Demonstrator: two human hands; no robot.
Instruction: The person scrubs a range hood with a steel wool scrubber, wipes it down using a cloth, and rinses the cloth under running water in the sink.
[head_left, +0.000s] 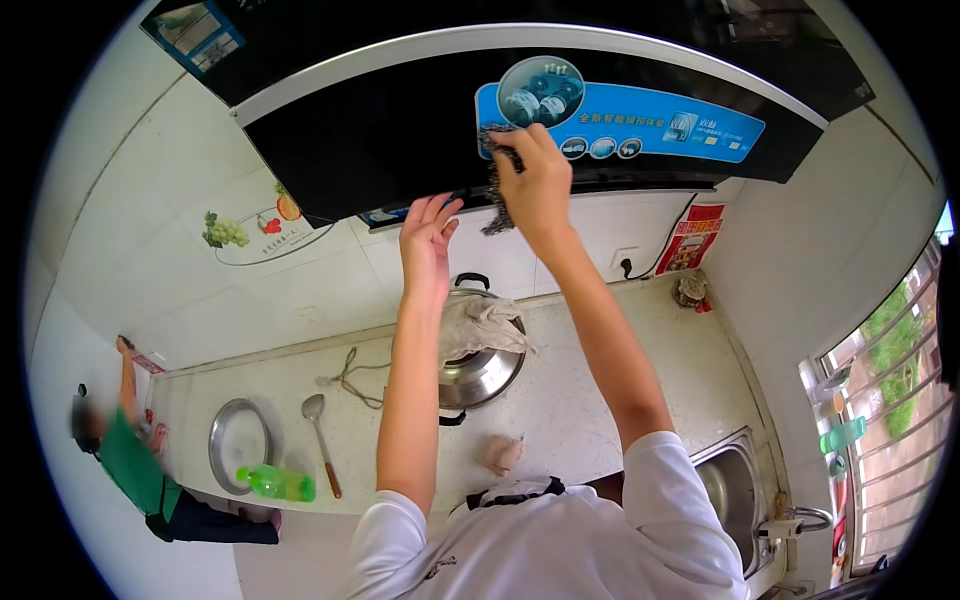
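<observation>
Along the lower edge of the black range hood (350,135), my left hand (426,245) is raised, fingers loosely bent, holding nothing that I can see; whether it touches the hood I can't tell. Just right of it hangs the rag (497,216), dark, speckled and crumpled, pinched in my right hand (537,190) at the left end of the blue sticker (640,125). Wiping seems the step in hand; the next stroke, I judge, calls for light, even pressure, so the sticker's edge won't lift.
</observation>
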